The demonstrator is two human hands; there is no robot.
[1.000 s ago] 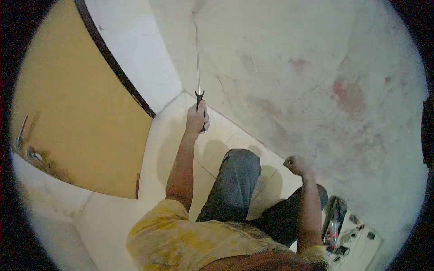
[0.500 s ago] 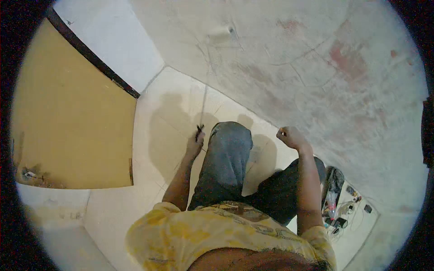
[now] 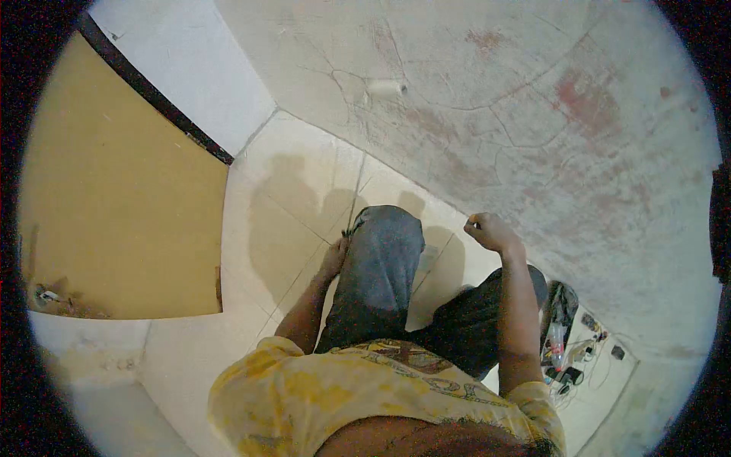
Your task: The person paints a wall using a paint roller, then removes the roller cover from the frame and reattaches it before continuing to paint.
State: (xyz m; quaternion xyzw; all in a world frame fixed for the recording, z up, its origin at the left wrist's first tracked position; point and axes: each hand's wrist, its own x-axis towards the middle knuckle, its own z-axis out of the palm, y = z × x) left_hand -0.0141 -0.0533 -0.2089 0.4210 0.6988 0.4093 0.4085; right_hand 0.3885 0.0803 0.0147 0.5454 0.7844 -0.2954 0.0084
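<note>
My left hand (image 3: 333,257) is closed around the dark handle of a paint roller, beside my raised knee (image 3: 387,228), which hides part of the fingers. A thin rod runs forward from the handle over the floor. The white roller head (image 3: 387,88) rests against the stained wall (image 3: 487,91). Above my other leg, my right hand (image 3: 493,232) is curled into a loose fist near the foot of the wall, and nothing shows inside it.
A yellow-brown panel (image 3: 137,190) with a dark edge stands at left. Pale tiles (image 3: 293,251) cover the floor, with shadows on them. At right lie a black bag (image 3: 562,301), a plastic bottle (image 3: 557,346) and several small devices with cables (image 3: 567,375).
The roller head has moved down the wall and slightly right. My left hand has come back and to the right, closer to my knee. My right hand has barely moved.
</note>
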